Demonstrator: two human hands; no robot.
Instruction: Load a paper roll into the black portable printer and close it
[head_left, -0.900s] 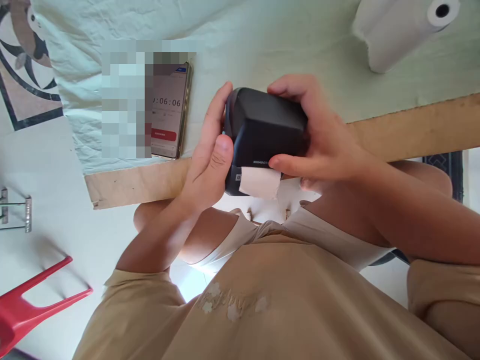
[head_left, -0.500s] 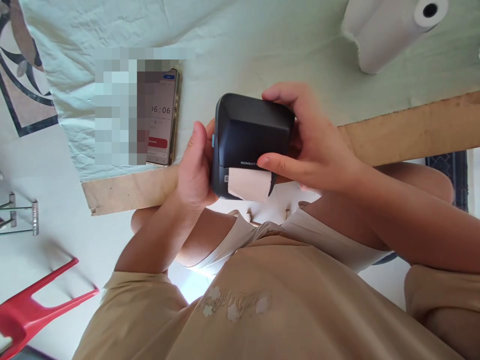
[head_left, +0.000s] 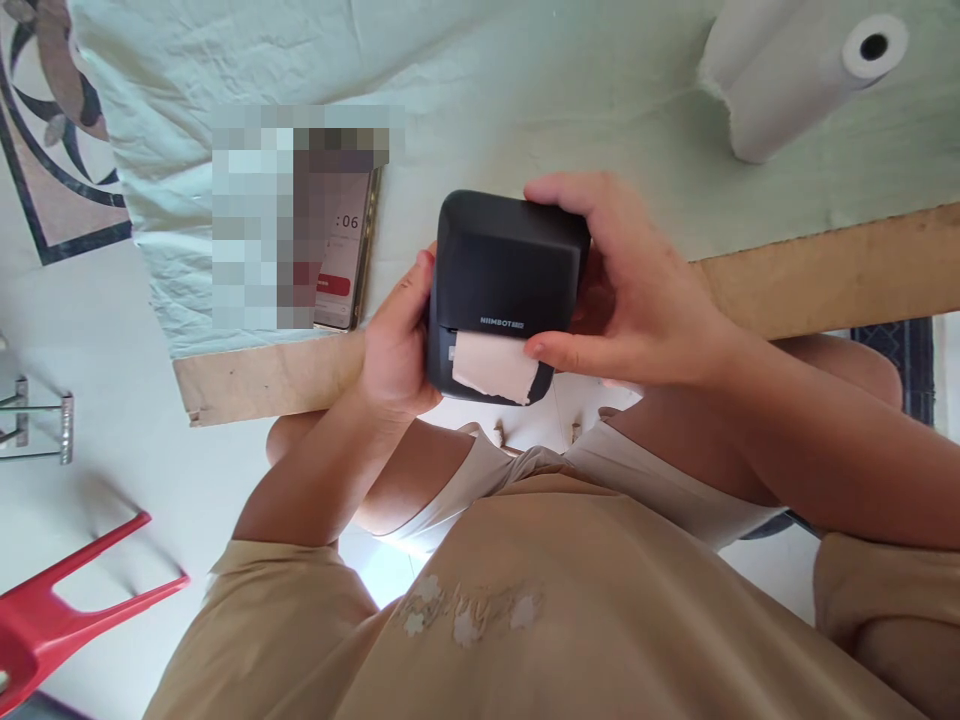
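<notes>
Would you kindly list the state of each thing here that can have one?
Label printer: lid closed, paper strip sticking out of the slot.
Left hand: gripping the printer's side.
Right hand: gripping the other side.
Phone: screen on, flat on the cloth.
Paper roll: lying down, loose end unrolled.

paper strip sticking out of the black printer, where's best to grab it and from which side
Probably pinch the paper strip at its free lower edge, coming from the body side: it hangs out of the printer slot toward the person. The left hand and right hand hold the printer's sides.
</notes>
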